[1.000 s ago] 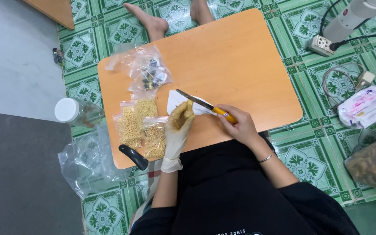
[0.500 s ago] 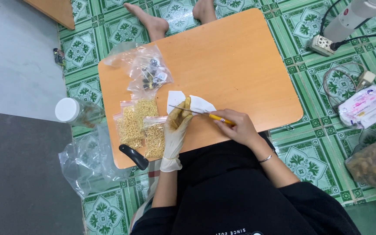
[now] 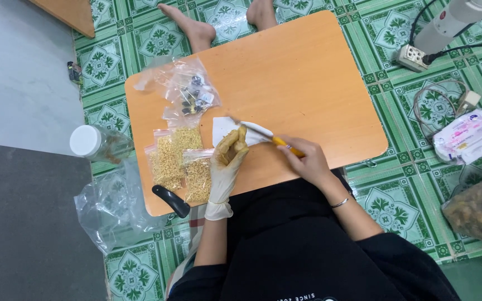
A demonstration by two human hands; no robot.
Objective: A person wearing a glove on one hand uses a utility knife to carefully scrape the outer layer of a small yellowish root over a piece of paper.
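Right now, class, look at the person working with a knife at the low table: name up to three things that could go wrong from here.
1. The knife blade lies right against the gloved left hand; a slip could cut the glove.
2. The black-handled tool overhangs the table edge and could be knocked off.
3. The bags of yellow pieces sit beside the left forearm and may get swept off.

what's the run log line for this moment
left gloved hand: holds small yellowish piece | right hand: yellow-handled knife over white paper | orange wooden table
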